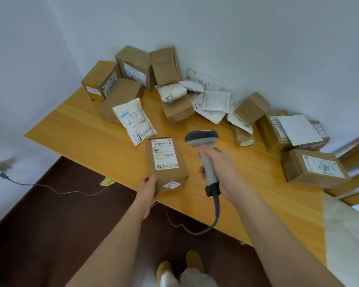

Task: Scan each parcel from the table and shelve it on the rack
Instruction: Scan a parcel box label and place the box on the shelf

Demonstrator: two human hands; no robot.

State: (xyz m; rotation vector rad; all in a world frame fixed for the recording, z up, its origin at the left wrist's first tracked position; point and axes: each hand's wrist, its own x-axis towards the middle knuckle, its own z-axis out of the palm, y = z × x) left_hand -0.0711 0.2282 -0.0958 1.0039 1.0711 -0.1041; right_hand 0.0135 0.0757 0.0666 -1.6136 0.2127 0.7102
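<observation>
While left hand (148, 190) fingers grip box (166, 164) near end on bench (87, 131), right hand (222, 168) fingers wrap scanner (203, 141). I judge box stiff, light; hold opposite ends.

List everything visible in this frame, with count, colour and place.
held box: one, brown cardboard, white label, table's near edge
scanner: one, grey, corded, above table
other cardboard boxes: roughly ten, brown, along the wall
padded mailers: several, white, among the boxes
table: one, yellow wood
floor cable: one, grey, dark floor
slippers: two, yellow, bottom
left hand: grips held box
right hand: grips scanner
</observation>
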